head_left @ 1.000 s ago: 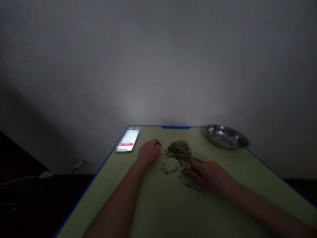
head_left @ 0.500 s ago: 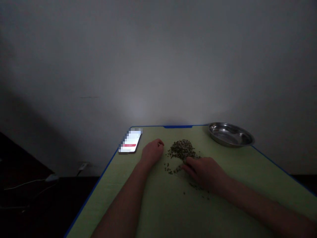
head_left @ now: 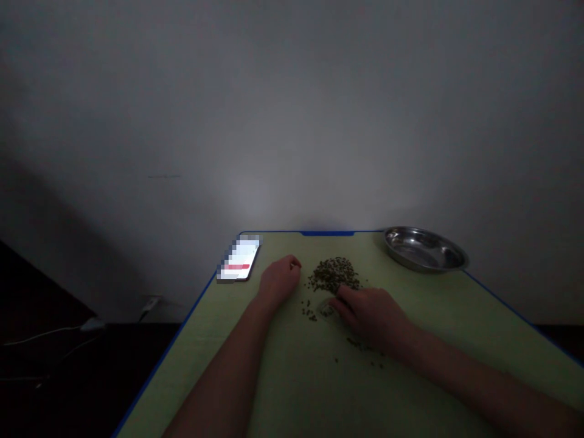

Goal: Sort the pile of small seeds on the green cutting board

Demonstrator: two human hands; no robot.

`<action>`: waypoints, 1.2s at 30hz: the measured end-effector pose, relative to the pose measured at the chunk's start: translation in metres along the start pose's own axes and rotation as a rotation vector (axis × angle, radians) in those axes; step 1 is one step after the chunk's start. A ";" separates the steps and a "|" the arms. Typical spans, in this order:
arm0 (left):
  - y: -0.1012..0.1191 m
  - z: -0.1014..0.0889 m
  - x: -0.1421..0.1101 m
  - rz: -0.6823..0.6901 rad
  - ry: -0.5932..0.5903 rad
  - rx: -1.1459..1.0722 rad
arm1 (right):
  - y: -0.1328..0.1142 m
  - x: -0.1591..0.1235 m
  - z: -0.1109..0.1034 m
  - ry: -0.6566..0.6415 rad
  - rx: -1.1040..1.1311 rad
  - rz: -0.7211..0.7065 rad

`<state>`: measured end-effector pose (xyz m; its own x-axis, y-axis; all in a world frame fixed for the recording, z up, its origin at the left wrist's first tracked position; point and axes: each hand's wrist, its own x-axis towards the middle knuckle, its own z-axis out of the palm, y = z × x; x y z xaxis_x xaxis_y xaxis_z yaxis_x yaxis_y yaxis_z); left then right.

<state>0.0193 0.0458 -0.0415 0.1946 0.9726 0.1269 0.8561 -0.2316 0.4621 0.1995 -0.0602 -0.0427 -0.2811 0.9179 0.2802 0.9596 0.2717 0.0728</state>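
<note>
The right hand [head_left: 371,313] is right of center in the lower half of the frame, palm down, low over the table [head_left: 292,377]. Its thumb and index finger point left and lie close together at the near edge of the grain pile [head_left: 335,274]. A pale, see-through piece [head_left: 325,307] shows at the thumb tip, with dark grains at it; whether the fingers grip this piece cannot be told, as the view is dim and the hand covers part of it.

The left hand [head_left: 280,281] is positioned left of the grain pile, near it but apart. Its fingers are curled inward — loosely closed — and no held item is visible.

The grain pile consists of small, dark grains and is located just right of the frame's center line, between the two hands and toward the far edge of the table. Stray grains [head_left: 358,344] lie below the right hand; a small cluster [head_left: 309,313] lies to the left of the see-through piece.

The oval metal dish [head_left: 424,250] is at the far right corner of the table, well apart from both hands. The phone [head_left: 241,258] lies at the far left corner, screen lit. A blue border frames the light green tabletop. The gray wall [head_left: 292,121] fills the upper frame; white cables [head_left: 45,336] are at lower left.
</note>
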 end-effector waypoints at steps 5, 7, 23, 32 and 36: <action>0.000 0.000 -0.001 0.003 0.014 0.014 | -0.002 0.002 0.000 0.008 -0.006 -0.024; 0.001 0.000 -0.001 0.007 0.014 0.015 | -0.004 0.003 -0.001 0.006 -0.004 -0.021; 0.001 -0.002 -0.001 -0.004 -0.003 -0.001 | -0.013 0.012 -0.001 0.043 -0.004 -0.006; 0.000 -0.001 -0.001 -0.001 -0.004 0.007 | -0.008 0.009 0.000 0.006 -0.004 0.057; -0.001 0.000 -0.001 0.014 0.013 0.014 | -0.007 0.010 -0.001 -0.007 -0.010 0.075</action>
<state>0.0184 0.0447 -0.0417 0.2009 0.9689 0.1446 0.8596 -0.2452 0.4482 0.1894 -0.0531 -0.0393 -0.2087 0.9375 0.2784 0.9780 0.1993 0.0618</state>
